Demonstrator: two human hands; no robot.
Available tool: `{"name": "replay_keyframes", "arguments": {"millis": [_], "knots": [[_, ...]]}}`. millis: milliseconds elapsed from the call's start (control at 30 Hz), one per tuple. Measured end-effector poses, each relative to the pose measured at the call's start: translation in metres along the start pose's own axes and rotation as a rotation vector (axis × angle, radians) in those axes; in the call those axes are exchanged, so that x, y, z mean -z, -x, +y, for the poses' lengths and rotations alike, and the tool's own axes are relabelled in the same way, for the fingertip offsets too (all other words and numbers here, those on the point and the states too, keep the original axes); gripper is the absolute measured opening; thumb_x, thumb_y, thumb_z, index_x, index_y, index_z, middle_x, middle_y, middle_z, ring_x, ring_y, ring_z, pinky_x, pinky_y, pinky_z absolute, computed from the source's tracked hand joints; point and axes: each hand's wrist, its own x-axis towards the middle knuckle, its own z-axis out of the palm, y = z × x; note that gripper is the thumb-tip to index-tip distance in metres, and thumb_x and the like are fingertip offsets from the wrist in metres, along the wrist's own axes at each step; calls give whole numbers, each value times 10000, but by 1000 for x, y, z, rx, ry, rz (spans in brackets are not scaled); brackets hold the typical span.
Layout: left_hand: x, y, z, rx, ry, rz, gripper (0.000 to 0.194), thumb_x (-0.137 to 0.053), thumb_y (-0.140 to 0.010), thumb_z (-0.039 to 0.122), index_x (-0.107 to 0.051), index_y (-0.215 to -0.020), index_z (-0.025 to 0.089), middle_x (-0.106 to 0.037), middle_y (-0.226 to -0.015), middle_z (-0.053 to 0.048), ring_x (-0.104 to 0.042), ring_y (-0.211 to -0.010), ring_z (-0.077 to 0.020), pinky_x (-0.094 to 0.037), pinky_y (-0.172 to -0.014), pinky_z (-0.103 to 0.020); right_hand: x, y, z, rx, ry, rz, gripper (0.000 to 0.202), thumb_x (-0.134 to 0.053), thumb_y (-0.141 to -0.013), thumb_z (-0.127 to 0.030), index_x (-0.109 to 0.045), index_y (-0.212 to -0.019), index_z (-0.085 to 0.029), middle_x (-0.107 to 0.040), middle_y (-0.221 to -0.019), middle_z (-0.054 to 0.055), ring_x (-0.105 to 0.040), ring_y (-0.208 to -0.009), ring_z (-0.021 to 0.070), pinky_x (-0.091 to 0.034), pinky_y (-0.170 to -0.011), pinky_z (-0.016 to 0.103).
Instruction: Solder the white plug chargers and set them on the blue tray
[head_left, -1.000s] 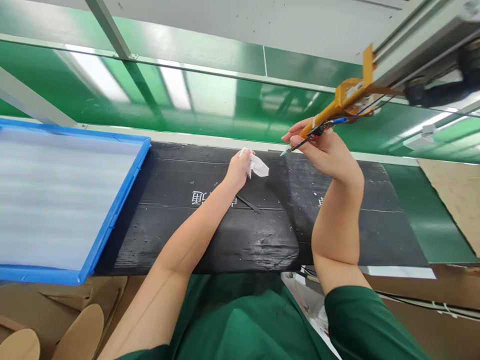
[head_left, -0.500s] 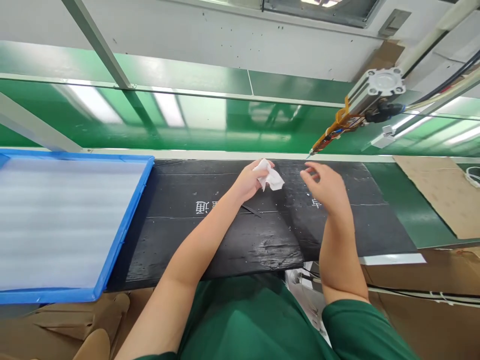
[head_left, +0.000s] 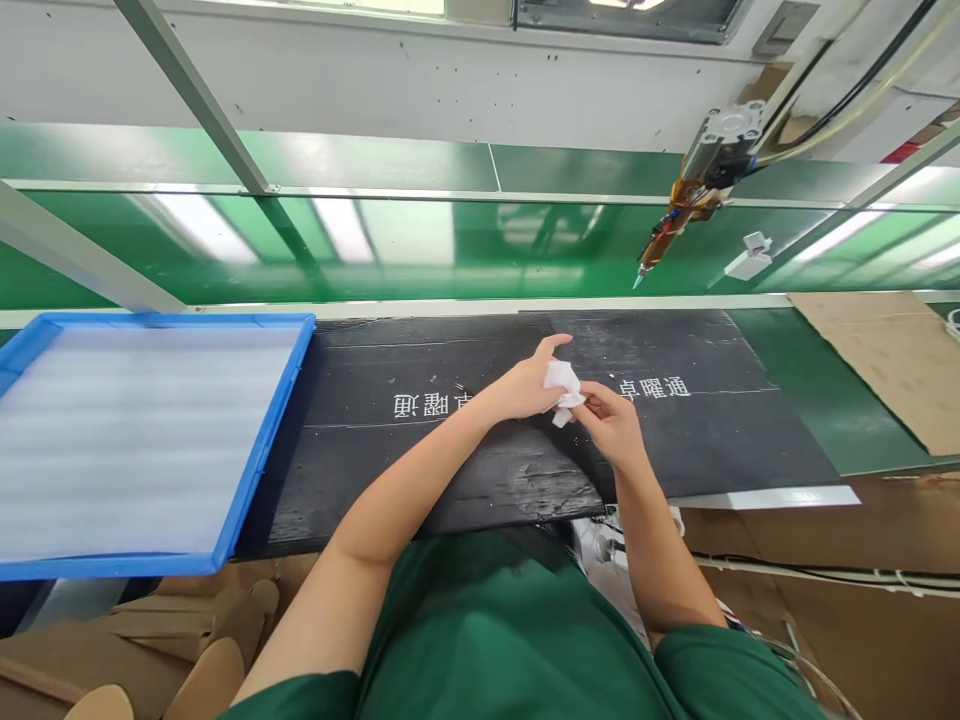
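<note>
A crumpled white tissue [head_left: 562, 383] is between my two hands, over the black mat [head_left: 450, 480]. My left hand [head_left: 526, 386] is closed on the tissue from the left, with one finger stretched out past it. On the other side, my right hand [head_left: 613, 424] pinches at the tissue's lower right edge, fingertips together. Whether anything lies inside the tissue is hidden. The tip of a small dark thin object [head_left: 463, 388] shows just beyond my left forearm, which covers the rest of it.
A blue tray [head_left: 274, 430] with a white sheet in it stands at the left. An orange-brown dispenser-like tool [head_left: 667, 235] with a pale tip hangs from an arm beyond my right hand. Brown cardboard [head_left: 877, 360] lies on the green bench [head_left: 795, 400] at the right.
My right hand has moved left and down from near the hanging tool's tip and now pinches the tissue. The left hand has shifted slightly right with the tissue. The hanging tool appears farther right.
</note>
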Motion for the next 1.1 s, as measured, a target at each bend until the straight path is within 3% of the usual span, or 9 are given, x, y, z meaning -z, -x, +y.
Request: {"name": "replay_keyframes", "arguments": {"millis": [200, 333, 467, 567, 733, 800, 900, 1033, 1100], "knots": [[33, 41, -18, -34, -583, -45, 491, -634, -809, 227, -568, -1295, 221, -566, -1336, -122, -547, -1196, -290, -437, -1022, -421, 24, 19, -13, 133, 319, 19, 171, -674, -805, -375, -643, -723, -227, -583, -861, 38, -541, -626, 140, -495, -515, 283], [41, 58, -51, -63, -815, -30, 261, -623, -828, 206, -669, -1085, 220, -594, -1312, -106, -460, -1305, -298, -386, -1095, -467, 6, 52, -24, 311, 573, -380, 104, -639, -842, -299, -630, -769, -225, -635, -1032, 87, -589, -679, 151, -511, -598, 306], [51, 61, -71, -45, -717, 151, 86, -592, -864, 249, -668, -896, 226, -701, -1069, -76, -607, -1082, -264, -431, -1010, -438, -32, 68, -18, 603, 667, -802, 120, -559, -899, -269, -609, -808, -208, -671, -933, 68, -601, -742, 166, -479, -669, 306], [70, 64, -71, 5, -585, 412, 85, -609, -860, 306, -658, -878, 239, -718, -912, -49, -652, -912, -237, -467, -905, -378, -47, 21, -8, 549, 758, -840, 127, -611, -855, -289, -584, -757, -214, -636, -782, 42, -575, -721, 170, -449, -678, 295], [106, 80, -61, -80, -331, 896, 96, -649, -841, 320, -644, -877, 232, -703, -852, -15, -654, -811, -172, -489, -828, -297, -43, -137, -7, 268, 876, -366, 184, -398, -911, -236, -539, -800, -197, -608, -872, 144, -561, -801, 251, -448, -724, 377], [116, 86, -59, -103, -232, 1051, 103, -651, -843, 313, -634, -884, 220, -692, -845, -10, -647, -781, -147, -494, -815, -275, -57, -168, -17, 245, 885, -221, 216, -332, -908, -218, -543, -902, -170, -604, -945, 194, -562, -844, 291, -452, -741, 430], [128, 92, -59, -131, -49, 1182, 118, -656, -850, 311, -619, -893, 207, -673, -827, -5, -637, -732, -115, -500, -755, -236, -103, -126, -34, 341, 808, -264, 197, -393, -894, -293, -564, -937, -206, -631, -911, 139, -582, -784, 262, -488, -706, 413], [139, 96, -62, -181, 112, 1228, 135, -674, -843, 306, -602, -879, 197, -661, -806, -3, -627, -688, -99, -511, -699, -214, -159, 3, -46, 807, 439, -977, 116, -548, -862, -383, -645, -803, -356, -664, -721, -38, -599, -652, 133, -519, -610, 254], [140, 96, -63, -196, 112, 1228, 152, -675, -843, 317, -602, -883, 190, -657, -787, -1, -625, -675, -100, -517, -689, -218, -176, 19, -47, 923, 503, -1149, 146, -556, -888, -311, -667, -904, -404, -704, -796, -85, -629, -727, 99, -528, -693, 208]]}}
